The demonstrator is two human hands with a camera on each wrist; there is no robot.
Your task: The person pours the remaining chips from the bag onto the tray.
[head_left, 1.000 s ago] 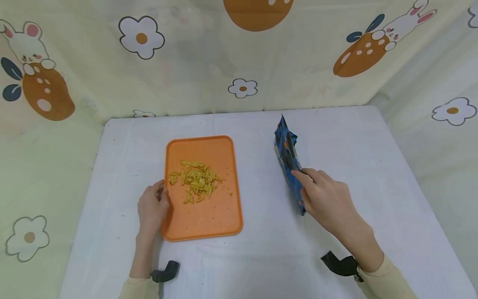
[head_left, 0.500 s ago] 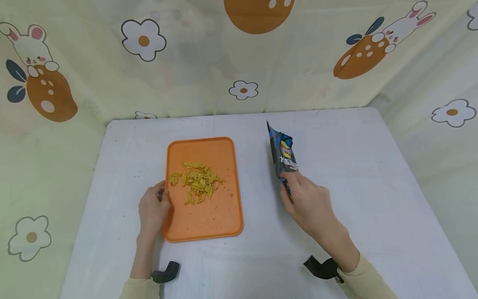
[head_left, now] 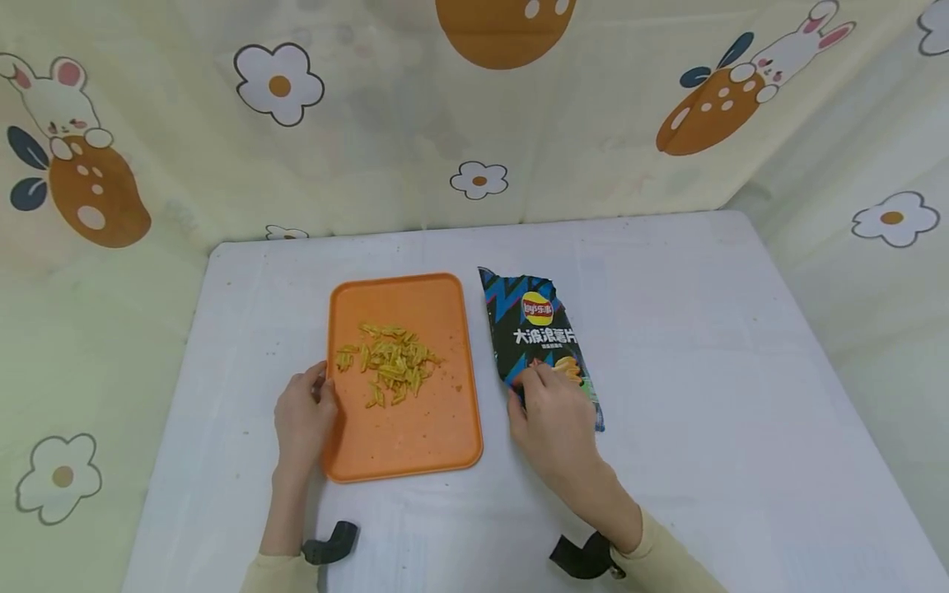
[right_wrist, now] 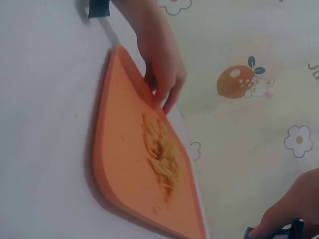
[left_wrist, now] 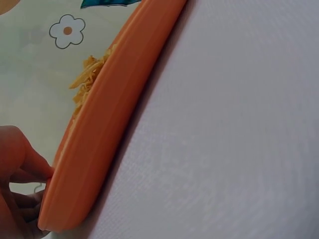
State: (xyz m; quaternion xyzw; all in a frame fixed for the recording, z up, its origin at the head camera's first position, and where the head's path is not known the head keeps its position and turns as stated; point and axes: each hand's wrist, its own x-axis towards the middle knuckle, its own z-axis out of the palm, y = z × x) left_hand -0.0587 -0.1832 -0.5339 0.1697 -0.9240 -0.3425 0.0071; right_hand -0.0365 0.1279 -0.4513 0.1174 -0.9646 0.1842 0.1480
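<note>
An orange tray [head_left: 415,449] lies on the white table with a loose pile of yellow crinkle-cut chip pieces [head_left: 400,358] toward its left and middle. My left hand [head_left: 304,416] grips the tray's left edge, thumb and fingers at the rim; the left wrist view shows this hand [left_wrist: 17,174] at the near end of the tray wall [left_wrist: 104,124]. Just right of the tray, a dark blue chip bag [head_left: 528,350] faces up with its printed front showing. My right hand [head_left: 559,428] pinches the bag near its lower left side, covering part of the print.
The white table [head_left: 689,346] extends right of the bag and in front of both hands. Behind it hangs a pale curtain [head_left: 385,123] printed with flowers and rabbits. A black strap [head_left: 332,542] sits at the left wrist, another black strap [head_left: 586,556] at the right.
My right hand has carried the chip bag leftward toward the tray, turning it from edge-on to front side up. The left hand and the tray have stayed put.
</note>
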